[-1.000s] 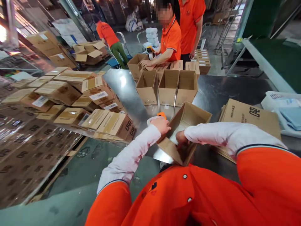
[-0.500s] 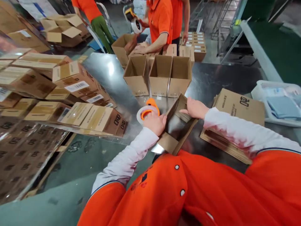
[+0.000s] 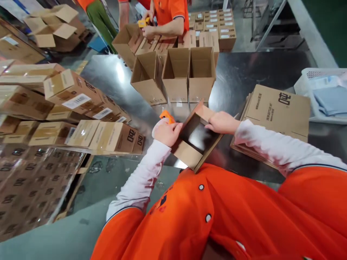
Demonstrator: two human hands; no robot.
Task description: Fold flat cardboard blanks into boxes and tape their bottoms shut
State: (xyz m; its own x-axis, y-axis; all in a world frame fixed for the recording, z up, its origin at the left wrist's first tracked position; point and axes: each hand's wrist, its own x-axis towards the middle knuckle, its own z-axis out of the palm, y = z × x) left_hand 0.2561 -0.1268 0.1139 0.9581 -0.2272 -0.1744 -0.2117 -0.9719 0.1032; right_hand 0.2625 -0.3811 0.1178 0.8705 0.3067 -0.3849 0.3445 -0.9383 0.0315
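Observation:
An open cardboard box [image 3: 188, 155] sits tilted at the near edge of the metal table, close to my body. Its inside shows the shiny tabletop through the bottom. My left hand [image 3: 168, 133] is closed on its left wall. An orange tape dispenser [image 3: 167, 117] with a pale roll lies right against that hand, partly covered by it; I cannot tell whether the fingers grip it too. On the opposite side, my right hand [image 3: 223, 122] pinches the right wall, with fingertips inside the box.
Three open boxes [image 3: 175, 88] stand ahead on the table [image 3: 244, 72]. Flat folded cartons [image 3: 276, 112] are stacked at the right, beside a white basket [image 3: 316, 113]. Taped boxes [image 3: 108, 137] fill the left. A co-worker [image 3: 169, 21] handles a yellow tape dispenser [image 3: 143, 22] across the table.
The box's walls have spread from a narrow, skewed shape into a squarer opening, with both hands still on it. Across the table, the co-worker's tape dispenser has come down to the boxes.

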